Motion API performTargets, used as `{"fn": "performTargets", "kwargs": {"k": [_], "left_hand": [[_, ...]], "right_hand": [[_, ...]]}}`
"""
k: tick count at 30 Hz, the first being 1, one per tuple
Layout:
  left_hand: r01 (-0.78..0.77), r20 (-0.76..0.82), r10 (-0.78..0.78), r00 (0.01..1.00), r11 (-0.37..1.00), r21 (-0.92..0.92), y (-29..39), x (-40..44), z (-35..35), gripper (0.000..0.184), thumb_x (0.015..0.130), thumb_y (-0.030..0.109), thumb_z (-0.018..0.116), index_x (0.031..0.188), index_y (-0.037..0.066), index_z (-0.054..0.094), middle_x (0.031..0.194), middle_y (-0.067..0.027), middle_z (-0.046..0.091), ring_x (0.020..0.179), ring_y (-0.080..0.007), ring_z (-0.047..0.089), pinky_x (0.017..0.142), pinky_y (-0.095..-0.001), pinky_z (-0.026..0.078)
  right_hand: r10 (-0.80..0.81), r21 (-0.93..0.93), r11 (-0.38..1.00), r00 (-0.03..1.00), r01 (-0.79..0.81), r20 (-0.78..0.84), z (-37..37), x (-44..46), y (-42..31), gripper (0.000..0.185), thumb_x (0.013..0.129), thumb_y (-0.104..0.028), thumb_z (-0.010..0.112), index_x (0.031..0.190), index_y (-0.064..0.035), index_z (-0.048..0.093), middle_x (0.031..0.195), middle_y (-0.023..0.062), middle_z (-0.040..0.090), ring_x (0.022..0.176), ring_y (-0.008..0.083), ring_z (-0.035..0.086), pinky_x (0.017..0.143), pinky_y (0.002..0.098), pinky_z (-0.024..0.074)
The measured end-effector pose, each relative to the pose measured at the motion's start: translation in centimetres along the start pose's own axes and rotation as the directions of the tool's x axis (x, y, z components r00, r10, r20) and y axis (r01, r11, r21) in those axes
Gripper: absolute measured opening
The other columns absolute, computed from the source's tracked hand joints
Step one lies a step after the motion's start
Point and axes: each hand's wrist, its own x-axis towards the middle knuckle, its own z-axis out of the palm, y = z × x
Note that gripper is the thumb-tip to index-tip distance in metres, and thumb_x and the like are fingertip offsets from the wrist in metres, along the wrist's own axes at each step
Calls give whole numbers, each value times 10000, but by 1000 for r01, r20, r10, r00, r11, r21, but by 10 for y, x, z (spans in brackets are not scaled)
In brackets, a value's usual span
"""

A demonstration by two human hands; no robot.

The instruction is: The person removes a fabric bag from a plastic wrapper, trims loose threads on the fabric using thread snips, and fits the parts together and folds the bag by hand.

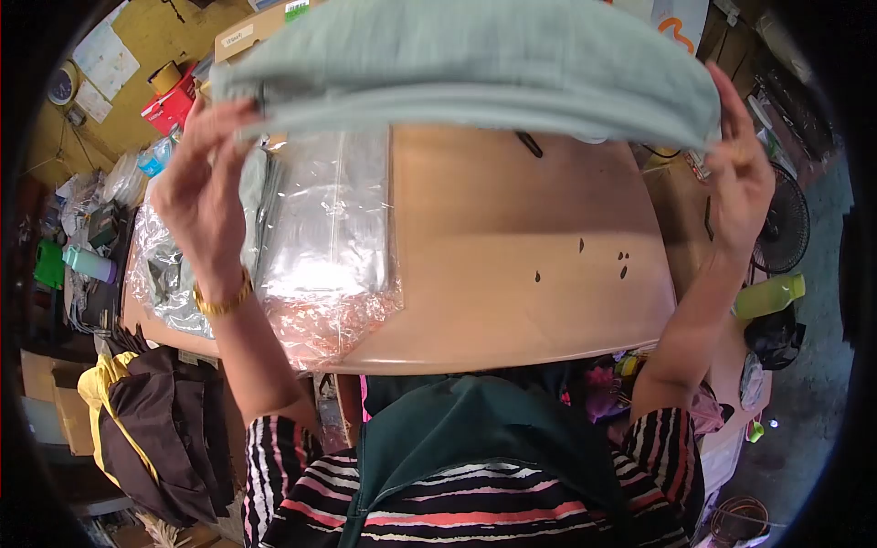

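Both hands gripped one pale green cloth (pixel 484 68), spread wide and held up above the worktop (pixel 512 320). Left hand (pixel 203 187) pinched its left end, fingertips partly hidden by the fold; right hand (pixel 742 187) grasped its right end, thumb on the near side. Cloth spanned the whole gap between the hands, bowed upward, near edge layered or folded; too blurred to tell which. Top part cut off by the view.

Below and just right of the left hand: clear plastic bags (pixel 331 215) in a flat stack, shiny, apart from the cloth as far as could be seen. Below the left hand, partly behind its wrist: plastic-wrapped bundle (pixel 169 288), more pale green fabric inside. Between the hands, nearer the right: slim black object (pixel 529 143) just under the cloth's edge. Small dark marks (pixel 623 272) lay below and left of the right hand.

For a good hold, judged from the pose: level hands, equal pull at both ends, layers pinched together so the near edge stayed straight. Too much pull could have skewed the fold; slack would have let the middle sag.
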Motion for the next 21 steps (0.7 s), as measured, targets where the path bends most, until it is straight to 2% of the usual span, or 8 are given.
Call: {"fn": "performTargets", "kwargs": {"k": [3,5,7,9,11,13,16,21], "left_hand": [[-90,142,59,988,971,220,-12,-61,-18,67,745,6,716,775,35,663,772,-60,678,828,-205,655,1082,-535,329],[-26,286,-73,955,944,329,-11,-120,-16,135,692,3,739,777,53,647,742,-58,651,810,-239,644,1067,-518,350],[49,545,-240,804,939,341,-14,-174,-12,165,702,48,770,815,67,651,760,-50,654,845,-257,629,1014,-504,388],[159,565,-328,757,931,329,-14,-209,-17,220,694,91,794,856,65,648,799,-60,648,861,-261,620,972,-478,410],[267,580,-414,702,907,325,-10,-218,-16,283,686,135,818,897,63,644,839,-71,642,877,-265,610,929,-453,433],[428,388,-520,761,852,301,-4,-217,-13,396,673,244,842,954,58,633,935,-115,608,920,-294,584,877,-404,446],[313,445,-414,794,906,285,-8,-202,-6,496,685,266,829,1091,61,631,1011,-148,570,953,-319,553,858,-388,449],[205,577,-320,751,945,256,-23,-182,5,465,712,214,795,1129,71,649,1042,-126,605,983,-316,553,870,-410,436]], "right_hand": [[63,-298,954,983,-9,170,7,-48,-10,130,768,85,566,721,-35,581,1404,262,452,1354,359,386,1113,445,286],[325,-176,939,930,-296,171,23,-116,9,132,737,109,580,712,-21,577,1407,242,461,1349,335,404,1098,415,310],[592,-58,799,767,-598,247,39,-182,18,133,713,124,616,720,-7,590,1391,216,492,1325,302,446,1073,381,347],[756,-228,654,612,-721,234,37,-208,10,137,697,109,680,749,-2,618,1231,164,610,1184,260,559,980,343,427],[751,-239,657,648,-715,127,33,-225,11,140,696,90,705,768,-5,633,1132,137,633,1101,235,582,924,330,450],[734,-247,663,678,-707,28,32,-230,6,147,695,72,730,787,-9,648,1033,109,656,1018,211,605,868,316,472],[704,-201,702,708,-683,53,44,-220,-6,168,680,48,747,815,-12,667,909,82,630,907,200,597,811,308,473],[598,-485,755,765,-440,237,71,-198,-17,321,667,-29,766,975,-24,676,942,102,591,973,274,554,852,346,453]]}}
